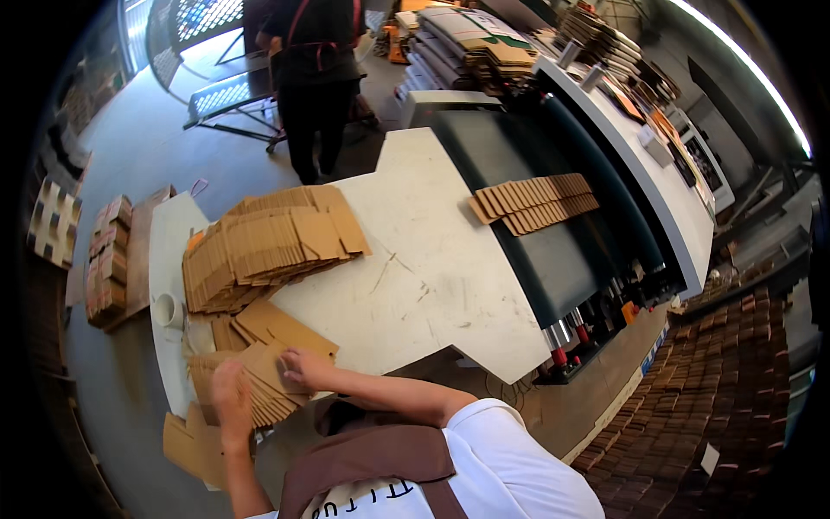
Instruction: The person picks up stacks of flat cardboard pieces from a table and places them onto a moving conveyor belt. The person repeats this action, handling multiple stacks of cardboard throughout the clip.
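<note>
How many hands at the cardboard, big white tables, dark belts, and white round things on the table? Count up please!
Hands (left hand, right hand): 2
White table: 1
Dark belt: 1
White round thing: 1
Total: 5
Cardboard pieces overlap too much to count.

Co-worker (315,56) partly beyond top edge

We note a bright strip light (759,64) curving along the upper right and a bluish-white glare at the upper left that pales the floor (229,164). The white tabletop (415,225) is brightly and fairly evenly lit, whereas the brown stacks (692,389) at lower right lie in dimness. We observe fisheye bending toward a black rim; the left hand (232,396) appears slightly blurred.
</note>
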The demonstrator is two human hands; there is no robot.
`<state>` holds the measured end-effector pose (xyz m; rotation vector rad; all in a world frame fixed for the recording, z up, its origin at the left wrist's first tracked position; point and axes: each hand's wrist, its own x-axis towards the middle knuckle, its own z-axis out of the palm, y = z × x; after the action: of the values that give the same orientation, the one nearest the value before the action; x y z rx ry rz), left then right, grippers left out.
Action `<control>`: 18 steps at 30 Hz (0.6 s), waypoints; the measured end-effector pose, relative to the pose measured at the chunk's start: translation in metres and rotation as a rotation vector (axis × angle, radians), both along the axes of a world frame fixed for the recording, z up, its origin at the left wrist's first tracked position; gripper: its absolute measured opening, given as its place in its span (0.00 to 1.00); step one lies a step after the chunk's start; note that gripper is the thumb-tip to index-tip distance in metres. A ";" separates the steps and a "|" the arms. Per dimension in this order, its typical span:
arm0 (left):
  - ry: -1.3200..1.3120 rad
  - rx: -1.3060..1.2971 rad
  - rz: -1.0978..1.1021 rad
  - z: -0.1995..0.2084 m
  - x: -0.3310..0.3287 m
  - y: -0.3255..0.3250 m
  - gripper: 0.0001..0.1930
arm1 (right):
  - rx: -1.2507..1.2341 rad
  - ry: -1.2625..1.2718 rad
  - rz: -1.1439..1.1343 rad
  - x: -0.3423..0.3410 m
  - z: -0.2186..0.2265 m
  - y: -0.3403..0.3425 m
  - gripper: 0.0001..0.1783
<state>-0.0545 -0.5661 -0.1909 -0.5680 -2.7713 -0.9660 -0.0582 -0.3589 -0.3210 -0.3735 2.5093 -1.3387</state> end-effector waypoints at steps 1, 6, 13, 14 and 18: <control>0.095 -0.164 -0.174 -0.004 0.002 0.020 0.13 | 0.013 -0.034 -0.003 0.007 0.007 0.011 0.25; -0.217 -0.411 -0.417 -0.038 -0.003 0.078 0.16 | -0.069 -0.123 -0.112 0.060 0.029 0.110 0.25; -0.461 -0.183 -0.430 -0.044 -0.001 0.207 0.22 | -0.044 -0.283 -0.582 0.187 0.014 0.289 0.25; -0.508 -0.171 -0.485 -0.055 0.001 0.230 0.23 | -0.046 -0.284 -0.646 0.207 0.009 0.308 0.24; -0.679 -0.137 -0.678 -0.087 0.016 0.339 0.25 | -0.092 -0.357 -0.809 0.276 -0.008 0.365 0.24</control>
<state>-0.0387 -0.2270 -0.2778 -1.5217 -3.3086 -1.2823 0.2175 0.0056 -0.3291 0.8828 2.3517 -1.5842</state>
